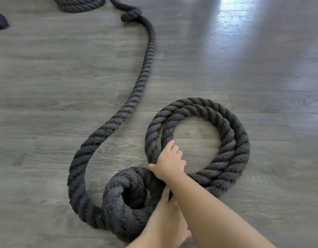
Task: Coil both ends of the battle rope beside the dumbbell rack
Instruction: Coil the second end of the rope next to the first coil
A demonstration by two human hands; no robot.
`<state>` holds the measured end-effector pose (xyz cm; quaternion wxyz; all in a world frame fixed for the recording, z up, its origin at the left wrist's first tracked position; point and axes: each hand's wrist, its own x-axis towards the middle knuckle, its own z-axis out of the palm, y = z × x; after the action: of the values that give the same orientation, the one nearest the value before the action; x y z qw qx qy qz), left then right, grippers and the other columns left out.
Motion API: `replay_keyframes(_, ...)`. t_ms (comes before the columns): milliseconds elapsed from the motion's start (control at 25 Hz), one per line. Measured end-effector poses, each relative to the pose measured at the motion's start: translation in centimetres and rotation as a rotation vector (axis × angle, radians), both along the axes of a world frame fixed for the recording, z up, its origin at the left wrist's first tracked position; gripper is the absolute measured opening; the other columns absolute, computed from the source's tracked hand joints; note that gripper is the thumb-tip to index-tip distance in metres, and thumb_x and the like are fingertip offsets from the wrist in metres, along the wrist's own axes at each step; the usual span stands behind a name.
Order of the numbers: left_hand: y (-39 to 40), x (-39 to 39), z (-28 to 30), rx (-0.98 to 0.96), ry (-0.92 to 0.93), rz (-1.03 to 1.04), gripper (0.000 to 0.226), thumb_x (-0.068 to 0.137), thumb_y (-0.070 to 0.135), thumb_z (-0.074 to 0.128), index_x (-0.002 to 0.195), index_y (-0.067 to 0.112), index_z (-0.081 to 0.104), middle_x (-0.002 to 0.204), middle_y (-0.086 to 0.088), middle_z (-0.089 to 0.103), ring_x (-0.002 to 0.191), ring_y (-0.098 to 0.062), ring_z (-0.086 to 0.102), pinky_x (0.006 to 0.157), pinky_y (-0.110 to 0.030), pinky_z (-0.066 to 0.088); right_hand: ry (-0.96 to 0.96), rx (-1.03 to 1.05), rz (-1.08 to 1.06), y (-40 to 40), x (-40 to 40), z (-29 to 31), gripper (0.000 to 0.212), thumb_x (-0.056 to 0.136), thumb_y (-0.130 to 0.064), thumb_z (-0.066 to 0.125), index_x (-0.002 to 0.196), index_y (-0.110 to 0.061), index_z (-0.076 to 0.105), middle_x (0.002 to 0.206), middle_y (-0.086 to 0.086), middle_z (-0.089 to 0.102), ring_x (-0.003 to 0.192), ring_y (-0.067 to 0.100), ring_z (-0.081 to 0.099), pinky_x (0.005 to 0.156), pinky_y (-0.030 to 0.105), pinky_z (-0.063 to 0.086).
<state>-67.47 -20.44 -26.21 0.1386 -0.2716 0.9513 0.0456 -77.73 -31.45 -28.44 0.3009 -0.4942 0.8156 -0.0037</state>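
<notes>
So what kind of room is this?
Probably a gym or home workout room. A thick battle rope lies on a grey wood-look floor, and a finished rope coil sits at the top edge.

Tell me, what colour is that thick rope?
The rope is dark charcoal grey, twisted strands; head view.

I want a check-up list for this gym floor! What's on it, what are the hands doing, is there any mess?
Surface: grey wood-look floor, glare at top right.
Job's things: thick dark battle rope; a flat two-turn coil near the person; a finished coil at the top edge; a knot near it; loose rope curves between them.
Clutter: a dark object at the left edge, too cut off to identify.
Hands: right hand grips the coil's rope where it crosses; left hand is beneath the right forearm, fingers hidden.
Cables: nothing seen.
Surroundings: no dumbbell rack in view.
</notes>
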Motion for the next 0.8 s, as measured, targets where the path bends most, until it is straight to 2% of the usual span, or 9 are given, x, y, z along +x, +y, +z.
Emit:
replay_keyframes(160, -1.7, 4.2, 0.0, -0.036, 0.134, 0.096, 0.104, 0.055, 0.083, 0.062, 0.131, 0.012, 0.053, 0.132, -0.011, 0.059, 0.116, -0.033, 0.054, 0.093, -0.051, 0.050, -0.037, -0.080, 0.104, -0.2, -0.8, -0.5, 0.126, 0.076, -0.052, 0.079, 0.154, 0.003, -0.004, 0.147, 0.015, 0.026, 0.135, 0.033, 0.031, 0.102, 0.045, 0.043)
replay_keyframes(240, -2.4, 5.3, 0.4, 0.027, 0.095, 0.205, 0.106, 0.053, 0.088, 0.055, 0.128, 0.012, 0.058, 0.128, -0.009, 0.061, 0.097, -0.027, 0.062, 0.068, -0.041, 0.059, -0.081, -0.090, 0.150, -0.1, -1.3, -0.5, 0.123, 0.077, -0.050, 0.078, 0.154, 0.002, -0.003, 0.147, 0.014, 0.025, 0.137, 0.033, 0.029, 0.105, 0.043, 0.039)
replay_keyframes(360, -3.5, 6.2, 0.9, -0.052, 0.120, 0.287, 0.089, 0.066, 0.078, 0.047, 0.128, 0.015, 0.056, 0.110, -0.003, 0.069, 0.059, -0.021, 0.067, 0.041, -0.032, 0.052, -0.094, -0.097, 0.214, 0.5, -2.5, -0.5, 0.120, 0.079, -0.049, 0.076, 0.155, 0.000, -0.001, 0.148, 0.014, 0.025, 0.138, 0.033, 0.029, 0.109, 0.043, 0.037)
replay_keyframes(400, -4.6, 6.8, 1.7, -0.083, 0.153, 0.377, 0.080, 0.074, 0.069, 0.047, 0.133, 0.014, 0.053, 0.103, -0.004, 0.071, 0.060, -0.024, 0.068, 0.044, -0.034, 0.054, -0.094, -0.094, 0.242, 0.8, -2.9, -0.6, 0.119, 0.078, -0.049, 0.076, 0.156, -0.001, 0.000, 0.148, 0.014, 0.026, 0.138, 0.033, 0.029, 0.109, 0.044, 0.038)
replay_keyframes(480, -8.7, 8.0, 3.6, -0.145, 0.231, 0.704, 0.065, 0.087, 0.053, 0.055, 0.140, 0.017, 0.049, 0.108, -0.009, 0.072, 0.087, -0.033, 0.071, 0.068, -0.038, 0.057, -0.076, -0.079, 0.295, 1.7, -3.5, -0.8, 0.119, 0.076, -0.051, 0.075, 0.157, -0.004, 0.000, 0.149, 0.012, 0.026, 0.137, 0.032, 0.030, 0.108, 0.047, 0.038)
replay_keyframes(560, -14.1, 9.1, 5.1, -0.051, 0.472, 1.079, 0.060, 0.082, 0.050, 0.068, 0.132, 0.018, 0.057, 0.111, -0.014, 0.071, 0.102, -0.035, 0.068, 0.084, -0.041, 0.055, -0.059, -0.063, 0.344, 2.3, -4.5, -0.7, 0.120, 0.077, -0.054, 0.073, 0.158, -0.007, -0.001, 0.150, 0.011, 0.026, 0.138, 0.031, 0.030, 0.108, 0.047, 0.038)
replay_keyframes(680, -21.0, 10.3, 6.9, 0.170, 0.921, 1.386, 0.049, 0.073, 0.042, 0.079, 0.111, 0.014, 0.064, 0.084, -0.013, 0.072, 0.064, -0.030, 0.070, 0.067, -0.039, 0.057, -0.024, -0.046, 0.435, 3.1, -6.7, -0.6, 0.117, 0.082, -0.055, 0.071, 0.159, -0.010, -0.005, 0.152, 0.009, 0.025, 0.141, 0.030, 0.028, 0.110, 0.044, 0.035)
replay_keyframes(720, -22.3, 10.5, 7.0, 0.178, 0.934, 1.407, 0.045, 0.078, 0.038, 0.079, 0.111, 0.012, 0.063, 0.077, -0.012, 0.070, 0.055, -0.027, 0.067, 0.062, -0.037, 0.055, -0.021, -0.038, 0.460, 3.3, -7.5, -0.7, 0.116, 0.083, -0.055, 0.070, 0.159, -0.012, -0.006, 0.153, 0.008, 0.024, 0.141, 0.029, 0.028, 0.110, 0.044, 0.034)
replay_keyframes(800, -23.4, 10.8, 6.8, 0.055, 0.695, 1.258, 0.038, 0.086, 0.041, 0.074, 0.109, 0.015, 0.062, 0.075, -0.010, 0.066, 0.061, -0.027, 0.063, 0.065, -0.038, 0.051, -0.012, -0.023, 0.504, 3.6, -8.8, -0.9, 0.114, 0.083, -0.057, 0.069, 0.159, -0.015, -0.006, 0.155, 0.005, 0.022, 0.142, 0.027, 0.027, 0.110, 0.043, 0.032)
